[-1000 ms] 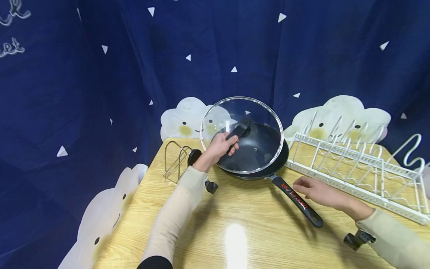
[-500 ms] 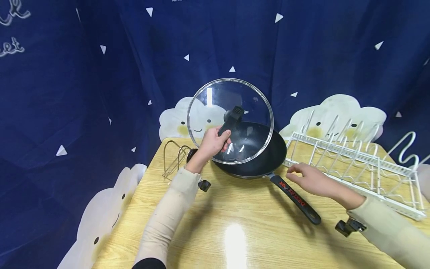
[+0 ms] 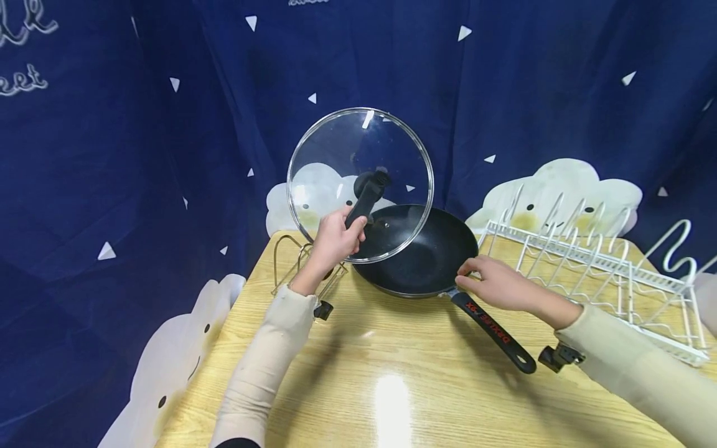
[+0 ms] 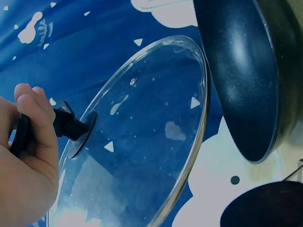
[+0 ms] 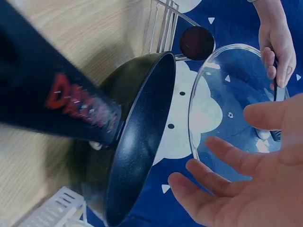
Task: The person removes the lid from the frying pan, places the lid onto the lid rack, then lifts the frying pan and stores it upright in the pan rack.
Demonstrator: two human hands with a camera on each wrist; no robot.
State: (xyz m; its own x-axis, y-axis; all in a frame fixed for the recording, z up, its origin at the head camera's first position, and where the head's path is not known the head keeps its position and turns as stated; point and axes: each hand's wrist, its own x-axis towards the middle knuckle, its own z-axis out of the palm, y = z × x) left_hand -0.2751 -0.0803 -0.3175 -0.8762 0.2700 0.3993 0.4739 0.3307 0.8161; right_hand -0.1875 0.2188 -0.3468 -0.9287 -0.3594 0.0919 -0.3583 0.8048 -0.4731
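Lid [image 3: 358, 149] higher, handle [image 3: 366, 197] aslant toward upper right

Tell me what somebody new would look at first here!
Probably the big clear lid, held up by its black handle in the person's left hand. Next, maybe the dark pan on the wooden table, its long handle with red letters near the right hand. Behind the table hangs a blue curtain with white triangles and cloud faces.

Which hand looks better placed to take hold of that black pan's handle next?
The right hand, probably: it holds nothing and, in the head view, sits close to the pan handle. The left hand is farther off and busy holding up the glass lid.
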